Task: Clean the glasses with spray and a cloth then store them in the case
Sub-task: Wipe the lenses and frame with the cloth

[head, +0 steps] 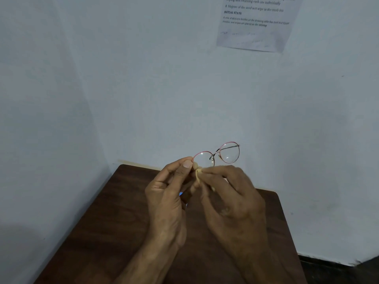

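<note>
Left hand [166, 193]: I see it pinching the glasses [227, 153] by one rim.
Right hand [231, 193]: pinches a cloth [198, 175] (pale yellow) against that lens.
Glasses: held above the table [114, 212].
Wall: printed sheet [256, 27].

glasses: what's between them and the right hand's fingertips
A pale yellow cloth, pinched by the right hand at the lower edge of one lens of the glasses; the left hand pinches that rim. Shown in the head view.
</note>
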A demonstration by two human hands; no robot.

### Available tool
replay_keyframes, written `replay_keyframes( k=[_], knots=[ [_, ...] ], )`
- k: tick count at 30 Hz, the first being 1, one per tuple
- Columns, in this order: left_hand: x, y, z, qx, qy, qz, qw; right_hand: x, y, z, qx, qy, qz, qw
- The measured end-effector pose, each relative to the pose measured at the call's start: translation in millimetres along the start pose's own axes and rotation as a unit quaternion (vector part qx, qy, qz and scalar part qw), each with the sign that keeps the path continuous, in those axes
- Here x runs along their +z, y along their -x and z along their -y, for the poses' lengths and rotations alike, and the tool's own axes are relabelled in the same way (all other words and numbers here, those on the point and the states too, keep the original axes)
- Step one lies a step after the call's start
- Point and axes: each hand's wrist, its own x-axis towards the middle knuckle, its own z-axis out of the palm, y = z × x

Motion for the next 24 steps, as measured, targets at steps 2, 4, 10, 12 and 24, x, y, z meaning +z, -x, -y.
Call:
replay_keyframes(
  k=[2, 4, 10, 12, 24],
  knots=[
    [-1.6, 0.3, -1.7, 0.004, 0.011, 0.002, 1.0, -2.7, 0.2, -5.9, 0.014, 0.016, -0.005, 1.0],
    [-2.9, 1.9, -2.7, 0.01, 0.011, 0.008, 1.0, -3.4, -5.9, -9.5, 0.042, 0.036, -0.041, 0.998],
    [-7.5, 4.5, -8.7, 0.032, -0.016, 0.014, 0.999, 5.1, -8.9, 10.4, -0.004, 0.013, -0.046, 0.999],
    [-11.1, 3.3, -11.0, 0.049, -0.026, 0.023, 0.998, 5.9, -15.3, 6.4, 0.031, 0.023, -0.069, 0.997],
    [-39.2, -22.5, -41.7, 0.084, -0.078, 0.044, 0.992, 36.9, -34.5, 40.0, 0.035, 0.017, -0.07, 0.997]
  ],
)
